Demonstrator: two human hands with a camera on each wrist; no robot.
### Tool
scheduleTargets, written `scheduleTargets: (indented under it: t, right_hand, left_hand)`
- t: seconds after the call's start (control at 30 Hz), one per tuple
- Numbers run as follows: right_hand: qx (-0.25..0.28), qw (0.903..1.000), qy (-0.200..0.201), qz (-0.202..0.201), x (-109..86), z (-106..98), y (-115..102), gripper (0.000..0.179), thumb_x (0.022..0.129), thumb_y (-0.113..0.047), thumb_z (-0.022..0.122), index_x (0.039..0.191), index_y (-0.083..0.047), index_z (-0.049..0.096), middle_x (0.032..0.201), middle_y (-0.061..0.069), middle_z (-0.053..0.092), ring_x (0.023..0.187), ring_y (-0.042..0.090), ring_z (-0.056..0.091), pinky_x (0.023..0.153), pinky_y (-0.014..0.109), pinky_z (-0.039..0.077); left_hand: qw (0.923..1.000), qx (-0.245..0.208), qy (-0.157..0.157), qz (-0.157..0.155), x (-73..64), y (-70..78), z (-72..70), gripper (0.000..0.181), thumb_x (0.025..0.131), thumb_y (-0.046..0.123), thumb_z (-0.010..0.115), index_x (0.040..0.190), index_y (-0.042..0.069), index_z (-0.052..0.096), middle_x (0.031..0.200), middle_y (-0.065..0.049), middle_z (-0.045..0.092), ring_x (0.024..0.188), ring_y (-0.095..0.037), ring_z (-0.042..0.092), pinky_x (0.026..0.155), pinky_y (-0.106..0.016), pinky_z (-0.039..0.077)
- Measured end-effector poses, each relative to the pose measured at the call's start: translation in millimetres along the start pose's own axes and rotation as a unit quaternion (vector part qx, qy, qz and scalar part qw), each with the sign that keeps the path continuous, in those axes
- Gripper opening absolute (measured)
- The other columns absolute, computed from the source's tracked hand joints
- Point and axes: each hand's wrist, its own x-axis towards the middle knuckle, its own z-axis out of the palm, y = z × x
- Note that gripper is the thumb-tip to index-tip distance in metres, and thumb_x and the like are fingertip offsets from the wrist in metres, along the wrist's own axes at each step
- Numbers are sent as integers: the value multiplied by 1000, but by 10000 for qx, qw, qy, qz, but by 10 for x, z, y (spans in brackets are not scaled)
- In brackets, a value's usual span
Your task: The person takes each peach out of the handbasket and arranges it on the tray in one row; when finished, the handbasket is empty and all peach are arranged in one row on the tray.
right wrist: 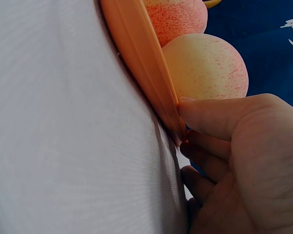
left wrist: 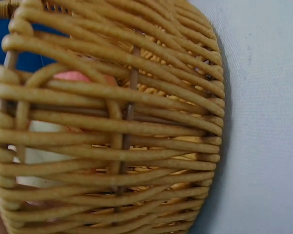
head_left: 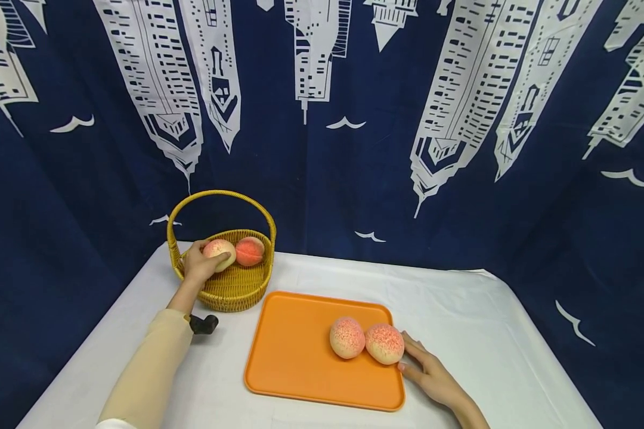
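Observation:
My left hand (head_left: 200,262) is inside the wicker basket (head_left: 231,302), gripping a pale pink peach (head_left: 221,248) with the thumb across its near side. A redder peach (head_left: 250,251) lies beside it in the basket. In the left wrist view the basket's weave (left wrist: 112,146) hides most of the held peach. On the orange tray (head_left: 295,357), two speckled peaches sit side by side, a left peach (head_left: 347,338) and a right peach (head_left: 384,344). My right hand (head_left: 432,375) is at the tray's right edge, fingers extended beside the right peach. The thumb (right wrist: 210,114) touches the tray rim.
A white cloth (head_left: 461,316) covers the table. Behind it hangs a dark blue curtain (head_left: 354,179) with white buildings and birds. The basket's tall arched handle (head_left: 222,192) rises above my left hand. A black wrist device (head_left: 204,325) juts from the left cuff.

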Motion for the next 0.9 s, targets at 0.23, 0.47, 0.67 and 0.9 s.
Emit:
scheduleTargets:
  t: [0.23, 0.47, 0.67, 0.9]
  right_hand:
    - [-1, 10000, 10, -21, 5, -13, -5, 61, 92, -27, 65, 141, 5, 46, 155, 24, 30, 144, 45, 19, 98, -7, 5]
    - [31, 10000, -6, 7, 1, -17, -16, 61, 93, -27, 64, 141, 5, 46, 155, 25, 30, 144, 45, 19, 98, -7, 5]
    - [27, 10000, -40, 62, 4, -7, -15, 61, 92, -26, 65, 142, 5, 46, 155, 25, 29, 144, 46, 18, 97, -7, 5]
    - [51, 10000, -56, 21, 5, -9, -4, 63, 93, -28, 64, 143, 5, 44, 155, 26, 29, 144, 45, 19, 97, -7, 4]
  left_hand:
    - [9993, -102, 82, 359, -95, 58, -23, 70, 82, 19, 77, 140, 2, 42, 141, -24, 46, 128, -39, 45, 108, -51, 37]
    - [9967, -244, 157, 756, -307, 121, -45, 68, 78, 12, 79, 136, 1, 46, 137, -23, 48, 126, -38, 45, 106, -51, 39]
    - [9934, -418, -141, 1057, -583, 207, 23, 69, 74, 10, 82, 134, 3, 48, 133, -21, 51, 124, -36, 46, 103, -49, 41]
    - [9839, -426, -412, 1685, -895, 351, 229, 70, 66, 10, 86, 129, 5, 54, 127, -19, 58, 120, -34, 51, 101, -50, 42]
